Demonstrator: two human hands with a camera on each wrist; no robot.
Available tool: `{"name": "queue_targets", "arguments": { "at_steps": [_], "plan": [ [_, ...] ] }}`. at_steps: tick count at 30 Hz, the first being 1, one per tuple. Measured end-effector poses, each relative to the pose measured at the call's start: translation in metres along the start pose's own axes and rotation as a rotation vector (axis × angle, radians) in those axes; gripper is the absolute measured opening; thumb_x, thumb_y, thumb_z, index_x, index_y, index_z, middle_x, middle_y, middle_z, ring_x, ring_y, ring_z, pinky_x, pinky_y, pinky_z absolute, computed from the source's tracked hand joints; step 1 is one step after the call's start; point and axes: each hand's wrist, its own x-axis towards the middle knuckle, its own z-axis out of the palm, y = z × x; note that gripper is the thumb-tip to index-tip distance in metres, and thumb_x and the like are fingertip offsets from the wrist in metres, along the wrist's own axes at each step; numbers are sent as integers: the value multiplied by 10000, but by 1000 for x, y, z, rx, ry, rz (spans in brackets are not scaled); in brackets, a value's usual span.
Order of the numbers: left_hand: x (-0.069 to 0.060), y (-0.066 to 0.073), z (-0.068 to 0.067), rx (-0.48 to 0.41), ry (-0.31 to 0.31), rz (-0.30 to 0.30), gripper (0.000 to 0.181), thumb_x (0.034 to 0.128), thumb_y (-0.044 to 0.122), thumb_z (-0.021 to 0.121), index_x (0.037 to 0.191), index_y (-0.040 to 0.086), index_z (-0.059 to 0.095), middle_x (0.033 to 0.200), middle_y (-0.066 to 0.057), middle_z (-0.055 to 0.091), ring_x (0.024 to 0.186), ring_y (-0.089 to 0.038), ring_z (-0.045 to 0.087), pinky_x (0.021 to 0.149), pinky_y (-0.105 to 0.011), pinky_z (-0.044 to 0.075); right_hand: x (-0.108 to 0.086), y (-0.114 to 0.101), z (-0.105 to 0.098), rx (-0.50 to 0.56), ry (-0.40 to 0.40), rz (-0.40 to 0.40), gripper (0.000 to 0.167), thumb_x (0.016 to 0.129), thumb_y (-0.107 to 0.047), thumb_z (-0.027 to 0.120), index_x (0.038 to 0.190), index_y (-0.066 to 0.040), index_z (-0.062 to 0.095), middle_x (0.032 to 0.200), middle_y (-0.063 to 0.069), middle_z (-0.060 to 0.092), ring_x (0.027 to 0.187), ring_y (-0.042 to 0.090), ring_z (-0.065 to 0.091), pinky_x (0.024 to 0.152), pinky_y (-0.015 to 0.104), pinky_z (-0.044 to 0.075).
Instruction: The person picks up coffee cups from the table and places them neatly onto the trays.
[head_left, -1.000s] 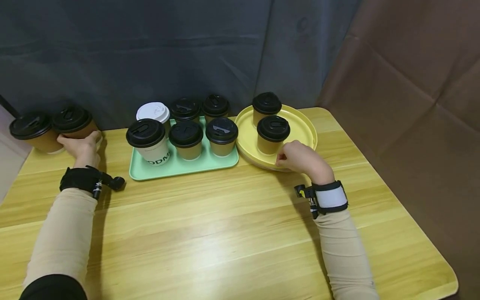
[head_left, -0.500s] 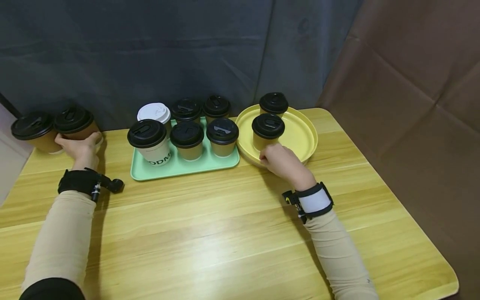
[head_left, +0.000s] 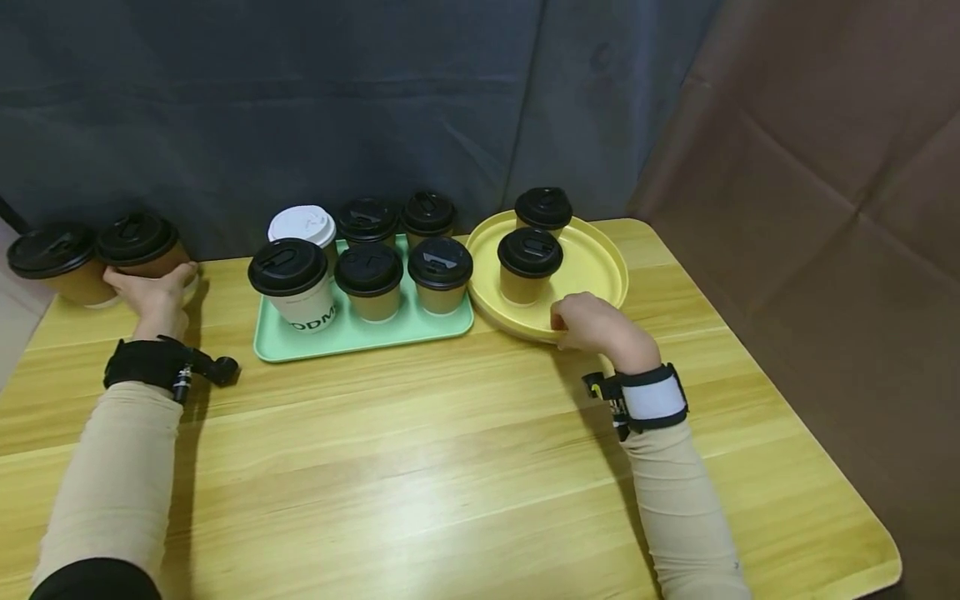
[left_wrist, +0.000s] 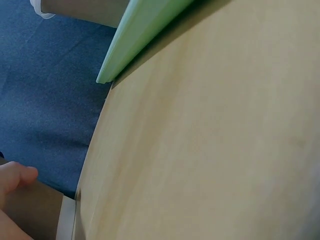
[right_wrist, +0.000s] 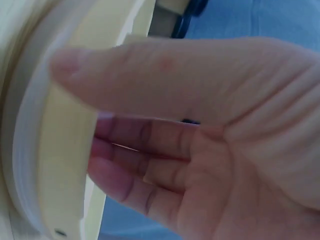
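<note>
At the far left, my left hand (head_left: pixel 156 296) grips a brown paper coffee cup (head_left: pixel 167 262) with a black lid. The left wrist view shows a thumb against that cup's wall (left_wrist: pixel 37 210). My right hand (head_left: pixel 603 329) is at the near rim of a round yellow tray (head_left: pixel 600 267), thumb outside the wall and fingers bent over the inside. In the right wrist view, the fingers (right_wrist: pixel 117 180) meet the tray's wall (right_wrist: pixel 62 150). Two upright brown cups with black lids stand on the yellow tray, one nearer (head_left: pixel 521 287) and one farther (head_left: pixel 543 212).
A green rectangular tray (head_left: pixel 360 340) holds several lidded cups, including a white cup (head_left: pixel 311 308) and one with a white lid (head_left: pixel 302 223). Another brown cup (head_left: pixel 82 283) stands beside the left hand. A dark cloth (head_left: pixel 360 125) hangs behind the wooden table (head_left: pixel 390 458).
My right hand first moved left along with the tray's rim, and the tray turned with its cups. Since then the hand has shifted back right along the rim, the cups staying put. My left hand stays.
</note>
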Motion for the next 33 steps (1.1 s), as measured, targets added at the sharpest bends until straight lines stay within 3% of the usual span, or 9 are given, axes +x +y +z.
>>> {"name": "queue_targets", "arguments": {
  "at_steps": [3, 8, 13, 18, 21, 25, 29, 33],
  "plan": [
    [-1, 0, -3, -25, 12, -8, 1124, 687, 43, 831, 1498, 275, 89, 1510, 157, 176, 1322, 36, 183, 985, -73, 187, -3, 5, -3, 44, -20, 23, 129, 824, 26, 644, 738, -38, 573, 682, 26, 461, 645, 197, 439, 609, 315, 370],
    [-2, 1, -7, 32, 35, 11, 1065, 715, 38, 810, 1492, 266, 118, 1497, 143, 219, 1309, 18, 221, 969, -66, 204, -2, 3, -3, 64, -2, -1, 231, 824, 77, 566, 665, -77, 502, 633, 8, 374, 600, 174, 372, 577, 292, 295],
    [-4, -2, -6, 68, 36, 23, 1035, 727, 66, 812, 1474, 273, 126, 1494, 145, 213, 1303, 26, 211, 972, -65, 183, 3, -3, -1, 36, 25, -5, 152, 861, 9, 625, 738, -67, 582, 682, 21, 480, 643, 195, 453, 611, 321, 377],
    [-9, -4, -6, 142, 35, 67, 986, 779, 95, 766, 1480, 264, 93, 1509, 134, 171, 1318, 23, 173, 979, -68, 159, 9, -10, 1, 12, 63, -41, 24, 860, -35, 661, 841, -44, 650, 754, 36, 579, 689, 208, 517, 655, 353, 442],
    [-13, -1, -7, 135, 12, 100, 980, 785, 81, 754, 1481, 252, 85, 1510, 126, 163, 1322, 14, 176, 971, -70, 178, 12, -13, 2, 4, 78, -53, 31, 858, -36, 667, 888, -41, 666, 746, 27, 579, 690, 198, 521, 657, 353, 451],
    [-26, 8, -10, 68, -26, 112, 997, 793, 84, 754, 1475, 239, 44, 1506, 132, 141, 1306, 31, 179, 964, -69, 182, 11, -13, 1, 19, 79, -58, 81, 854, -52, 685, 933, -37, 676, 718, 12, 546, 699, 188, 514, 682, 351, 456],
    [-46, 24, -10, 33, -82, 84, 1080, 822, 149, 742, 1479, 252, -110, 1526, 147, 29, 1293, 88, 101, 978, -73, 129, 4, -3, 0, 42, 44, -65, 74, 836, -28, 692, 902, -25, 660, 741, 27, 552, 721, 203, 519, 702, 362, 452],
    [-66, 41, -5, -2, -153, 103, 1166, 843, 190, 723, 1455, 259, -267, 1538, 160, -64, 1297, 114, 57, 987, -84, 112, -2, 7, -4, 45, 25, -54, 68, 813, -11, 699, 826, -38, 637, 734, 23, 547, 706, 210, 505, 679, 360, 434]
  ]
}}
